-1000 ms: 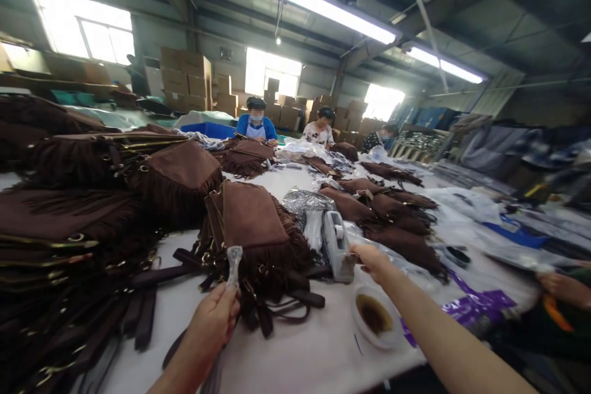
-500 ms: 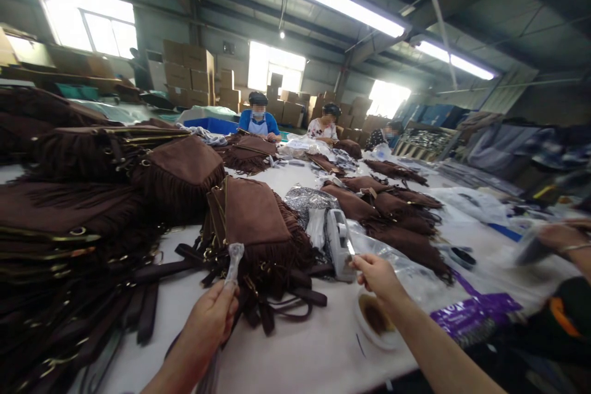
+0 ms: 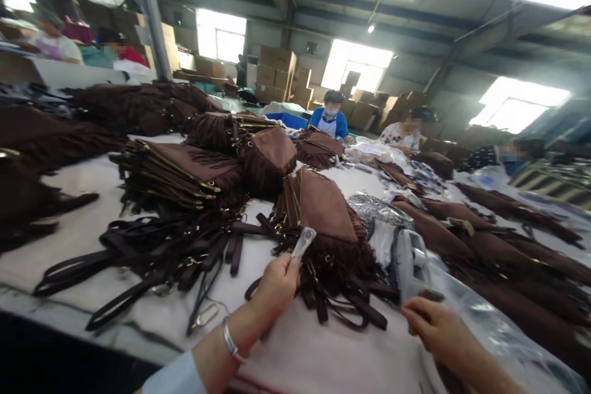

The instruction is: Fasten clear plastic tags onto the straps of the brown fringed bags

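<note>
My left hand is closed round a strap end wrapped in clear plastic, which points up from the fingers. A pile of brown fringed bags with gold zips lies just beyond it, dark straps spilling toward me. My right hand is pinched at the near end of a pale tape dispenser; what sits between its fingertips is too small to make out. Crumpled silvery and clear plastic lies beside the dispenser, behind the right hand.
More brown bags are stacked at left, their straps spread over the pale table. Further bags and clear plastic lie at right. Several people sit beyond, one in blue. Cardboard boxes stand behind.
The view has turned left, so the bags appear farther right and the left-hand piles show more. My left hand still holds the wrapped strap end; the right stays near the dispenser. The purple packet is out of view.
</note>
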Available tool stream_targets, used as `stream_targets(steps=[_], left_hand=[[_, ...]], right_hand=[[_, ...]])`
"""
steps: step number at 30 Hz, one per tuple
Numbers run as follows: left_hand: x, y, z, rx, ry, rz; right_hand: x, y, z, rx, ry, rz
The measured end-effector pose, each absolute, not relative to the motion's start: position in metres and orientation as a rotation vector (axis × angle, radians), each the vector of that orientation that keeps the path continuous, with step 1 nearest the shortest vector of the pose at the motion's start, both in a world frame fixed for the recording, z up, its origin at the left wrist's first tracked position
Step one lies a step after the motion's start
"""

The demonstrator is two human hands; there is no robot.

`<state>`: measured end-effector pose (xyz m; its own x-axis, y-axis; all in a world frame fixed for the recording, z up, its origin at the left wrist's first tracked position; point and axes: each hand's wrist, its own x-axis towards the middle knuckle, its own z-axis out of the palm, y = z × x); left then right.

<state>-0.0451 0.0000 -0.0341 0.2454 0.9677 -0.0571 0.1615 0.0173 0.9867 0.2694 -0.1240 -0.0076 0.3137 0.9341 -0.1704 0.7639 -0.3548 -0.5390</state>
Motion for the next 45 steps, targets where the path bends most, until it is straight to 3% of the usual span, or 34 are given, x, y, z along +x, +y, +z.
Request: stream_targets(steps=[5,9,23,34,45], left_hand=[[-0.051,-0.007,-0.03,1.646,1.3,1.023],[-0.055,-0.009,-0.032,1.835,1.339,1.052],[-0.067,-0.003,-0.05,2.51,1.398,0.979],[-0.068,-0.003,-0.04,2.126,1.227,1.098],[-0.06,-0.006,-0.028,1.65,1.164,1.093]], right_hand=[[0.164,-0.086,0.017,-1.734,-1.53,1.075],[0.104,-0.042,0.035,-1.584,-1.53,1.099],[0.075,0.025,0.037,-1.977,-1.692,1.056],[0.08,0.017,0.036,-1.881,-1.714,1.077],[0.082,-0.018,-0.001,-1.748,-1.151,1.032]])
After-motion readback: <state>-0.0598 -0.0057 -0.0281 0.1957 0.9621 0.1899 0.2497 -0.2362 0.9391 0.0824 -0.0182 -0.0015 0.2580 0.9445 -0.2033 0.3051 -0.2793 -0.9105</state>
